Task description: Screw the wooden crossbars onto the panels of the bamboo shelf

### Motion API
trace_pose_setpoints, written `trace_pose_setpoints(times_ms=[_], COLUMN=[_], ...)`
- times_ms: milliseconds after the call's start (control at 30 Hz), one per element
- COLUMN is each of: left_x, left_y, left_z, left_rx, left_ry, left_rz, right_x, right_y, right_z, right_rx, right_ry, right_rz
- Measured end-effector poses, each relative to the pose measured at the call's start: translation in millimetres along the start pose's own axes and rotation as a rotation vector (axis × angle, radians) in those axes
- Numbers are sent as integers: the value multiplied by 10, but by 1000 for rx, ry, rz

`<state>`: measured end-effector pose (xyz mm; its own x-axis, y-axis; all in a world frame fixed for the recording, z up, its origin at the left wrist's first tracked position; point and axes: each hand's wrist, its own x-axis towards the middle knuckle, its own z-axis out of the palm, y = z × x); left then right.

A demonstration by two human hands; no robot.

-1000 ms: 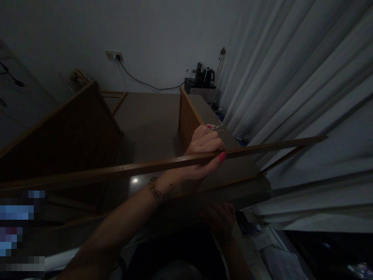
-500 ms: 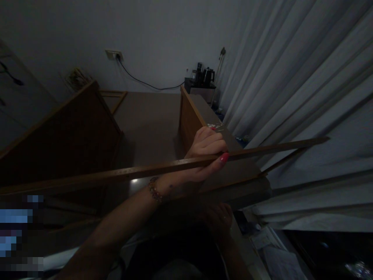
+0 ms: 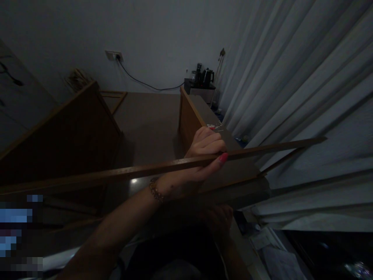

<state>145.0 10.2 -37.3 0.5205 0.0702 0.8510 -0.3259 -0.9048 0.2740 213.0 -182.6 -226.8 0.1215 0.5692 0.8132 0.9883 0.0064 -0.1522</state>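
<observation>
A long, thin wooden rail (image 3: pixel 157 168) runs across the view, rising slightly from the left edge to the curtain on the right. My left hand (image 3: pixel 206 146), with red nails and a beaded bracelet at the wrist, is wrapped round this rail, fingers on the far side and thumb on the near side. Lower down, in deep shadow near my body, is my right hand (image 3: pixel 217 219); its fingers are too dark to make out, as is anything it touches. A thinner wooden strip (image 3: pixel 281 162) joins the rail near its right end.
Wooden panels stand at left (image 3: pixel 67 128) and centre (image 3: pixel 190 118), with a grey-brown surface (image 3: pixel 151 112) between. A kettle (image 3: pixel 208 77) sits at the back by a black cable (image 3: pixel 145 83). White curtains (image 3: pixel 291 77) hang right; papers (image 3: pixel 279 260) lie lower right.
Almost nothing differs. My left hand keeps its hold on the rail, shifted only a trace to the left.
</observation>
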Motion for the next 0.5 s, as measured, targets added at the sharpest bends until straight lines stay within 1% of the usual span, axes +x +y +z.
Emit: trace_pose_setpoints(times_ms=[133, 367, 500], left_x=[-2, -11, -5], left_y=[-3, 0, -4], left_z=[13, 15, -2], left_rx=[-9, -7, -18], left_ry=[13, 7, -6], left_rz=[14, -11, 10], right_x=[15, 6, 42], right_y=[-9, -12, -36], right_z=[-15, -4, -26], right_rx=[9, -34, -33], right_ry=[-29, -70, -99], right_rz=[-28, -47, -17])
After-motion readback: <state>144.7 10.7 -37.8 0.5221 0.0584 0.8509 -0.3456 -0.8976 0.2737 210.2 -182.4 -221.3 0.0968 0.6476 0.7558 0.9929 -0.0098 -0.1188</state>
